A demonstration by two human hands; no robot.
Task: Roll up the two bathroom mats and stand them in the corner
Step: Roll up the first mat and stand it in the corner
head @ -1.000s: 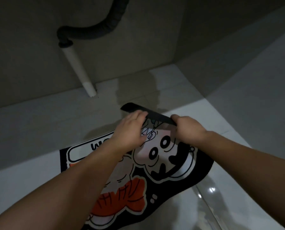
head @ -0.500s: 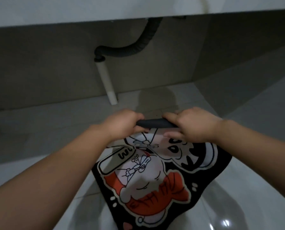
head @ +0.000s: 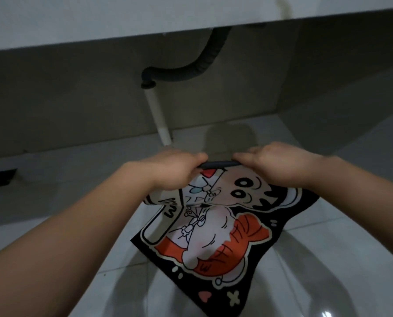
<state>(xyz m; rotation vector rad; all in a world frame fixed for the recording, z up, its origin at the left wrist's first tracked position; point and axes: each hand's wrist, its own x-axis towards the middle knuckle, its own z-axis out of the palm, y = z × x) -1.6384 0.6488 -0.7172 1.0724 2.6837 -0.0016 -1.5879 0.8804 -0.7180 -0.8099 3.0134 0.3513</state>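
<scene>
A black bathroom mat with a cartoon print in white and orange hangs over the tiled floor, its far edge lifted and folded over into a thin dark roll. My left hand grips the left end of that rolled edge, fingers curled round it. My right hand grips the right end in the same way. The mat's near part trails down to the floor towards me. Only this one mat is in view.
A white drain pipe with a dark corrugated hose runs down the grey wall just beyond my hands, under a white counter. A dark floor drain sits at the left. The room's corner lies far right.
Both hands have raised the mat's far edge and curled it over towards me. The view has tilted up, bringing the counter into sight, and more of the mat's lower part shows.
</scene>
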